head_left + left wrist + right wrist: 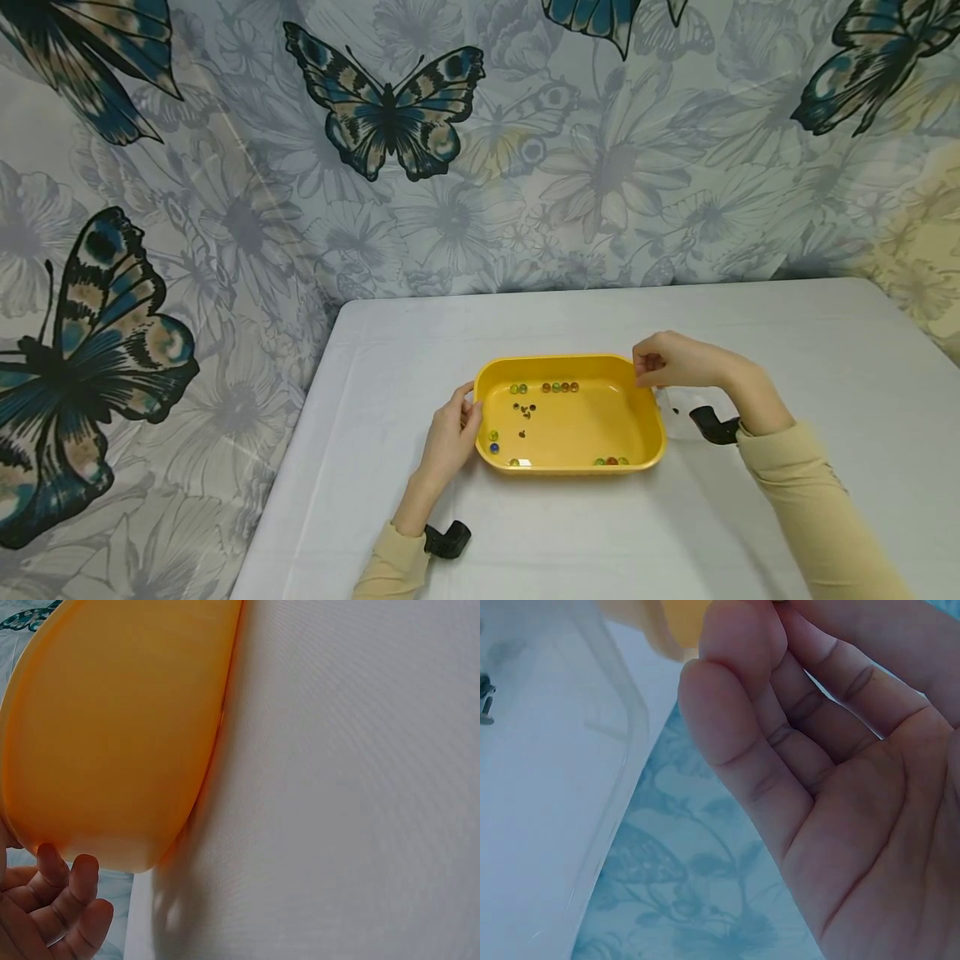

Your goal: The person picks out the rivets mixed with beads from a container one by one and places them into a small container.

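We are steadying the yellow tray [570, 467] on the counter [825, 350], left hand [450, 433] curling round its left rim, right hand [675, 360] pinching the far right corner, so the marbles [558, 387] inside are not rolling. A clear box [678, 412] is sitting just beside the tray.

Looks to me like home room set up for recording, not lab or shop. I see white table [825, 350] pushed against wall, covered with plain cloth. Behind it hangs curtain [225, 167] printed with big butterflies and pale flowers, falling past table edge. I spot no machines, shelves, or tools anywhere.
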{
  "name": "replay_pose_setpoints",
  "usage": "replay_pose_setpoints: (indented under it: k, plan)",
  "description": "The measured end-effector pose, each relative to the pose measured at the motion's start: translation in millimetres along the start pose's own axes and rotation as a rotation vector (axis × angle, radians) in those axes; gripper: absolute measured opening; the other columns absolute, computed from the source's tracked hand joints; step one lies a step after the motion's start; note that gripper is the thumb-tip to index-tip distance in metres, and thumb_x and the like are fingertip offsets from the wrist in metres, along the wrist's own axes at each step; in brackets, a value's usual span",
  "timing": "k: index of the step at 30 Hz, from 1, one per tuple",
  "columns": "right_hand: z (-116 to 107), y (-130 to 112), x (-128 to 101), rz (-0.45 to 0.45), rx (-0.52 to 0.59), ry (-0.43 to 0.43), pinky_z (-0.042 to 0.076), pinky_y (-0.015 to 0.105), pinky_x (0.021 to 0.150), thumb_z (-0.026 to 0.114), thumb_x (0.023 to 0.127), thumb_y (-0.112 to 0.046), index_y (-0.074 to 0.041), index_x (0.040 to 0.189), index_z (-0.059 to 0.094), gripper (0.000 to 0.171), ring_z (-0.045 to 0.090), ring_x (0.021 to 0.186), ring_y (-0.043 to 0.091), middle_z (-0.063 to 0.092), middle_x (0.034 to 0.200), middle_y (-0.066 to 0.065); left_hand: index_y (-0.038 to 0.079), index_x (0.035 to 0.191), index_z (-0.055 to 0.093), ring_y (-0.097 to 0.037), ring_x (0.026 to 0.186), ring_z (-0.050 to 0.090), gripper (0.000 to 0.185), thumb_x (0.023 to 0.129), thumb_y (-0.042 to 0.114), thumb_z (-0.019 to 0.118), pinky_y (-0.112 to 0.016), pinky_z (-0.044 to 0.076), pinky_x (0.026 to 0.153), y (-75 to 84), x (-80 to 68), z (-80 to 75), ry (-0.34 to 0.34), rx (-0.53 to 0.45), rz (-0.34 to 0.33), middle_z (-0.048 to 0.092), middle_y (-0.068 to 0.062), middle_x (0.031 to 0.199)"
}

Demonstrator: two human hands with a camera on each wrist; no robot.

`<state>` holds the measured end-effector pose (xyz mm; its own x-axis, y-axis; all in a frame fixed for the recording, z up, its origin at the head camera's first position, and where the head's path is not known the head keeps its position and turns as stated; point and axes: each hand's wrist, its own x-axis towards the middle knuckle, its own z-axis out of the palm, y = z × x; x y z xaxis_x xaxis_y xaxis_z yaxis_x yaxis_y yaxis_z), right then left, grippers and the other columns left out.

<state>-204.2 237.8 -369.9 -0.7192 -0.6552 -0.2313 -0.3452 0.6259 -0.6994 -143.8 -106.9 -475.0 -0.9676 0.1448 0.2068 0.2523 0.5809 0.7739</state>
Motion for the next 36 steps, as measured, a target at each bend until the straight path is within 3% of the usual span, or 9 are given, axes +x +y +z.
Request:
replay_pose_setpoints:
  k: [36]
  plan:
    - [-2,26,-36,0.053,-0.019,0.071,0.046,0.025,0.052,0.065,0.083,-0.004,-0.006,0.075,0.054,0.013,0.051,0.056,0.014,0.053,0.065,0.0,-0.001,0.128,0.049,-0.008,0.062,0.049,0.036,0.095,0.014,0.049,-0.02,0.045,0.055,0.5,0.0,-0.7,-0.009,-0.01,-0.01,0.05,0.003,0.073]
